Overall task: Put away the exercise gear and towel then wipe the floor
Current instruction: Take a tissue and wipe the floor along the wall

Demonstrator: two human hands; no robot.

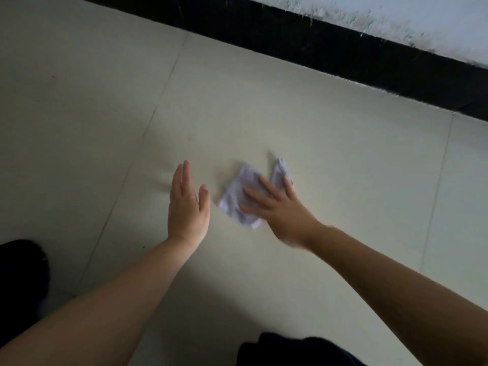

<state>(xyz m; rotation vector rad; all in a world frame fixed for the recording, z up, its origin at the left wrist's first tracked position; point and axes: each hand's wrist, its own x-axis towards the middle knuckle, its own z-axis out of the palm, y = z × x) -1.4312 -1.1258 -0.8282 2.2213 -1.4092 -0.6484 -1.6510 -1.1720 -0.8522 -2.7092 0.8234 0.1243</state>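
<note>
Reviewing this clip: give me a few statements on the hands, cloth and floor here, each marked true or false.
1. The right hand presses flat on the white cloth. True.
2. The left hand grips the cloth. False: it is open and apart from the cloth, to its left.
3. The cloth lies on the tiled floor. True.
4. The cloth touches the black baseboard. False: bare floor lies between them.

Pale tiled floor (264,114) with thin grout lines, black skirting band (343,51) along a scuffed whitish wall (422,19).
</note>
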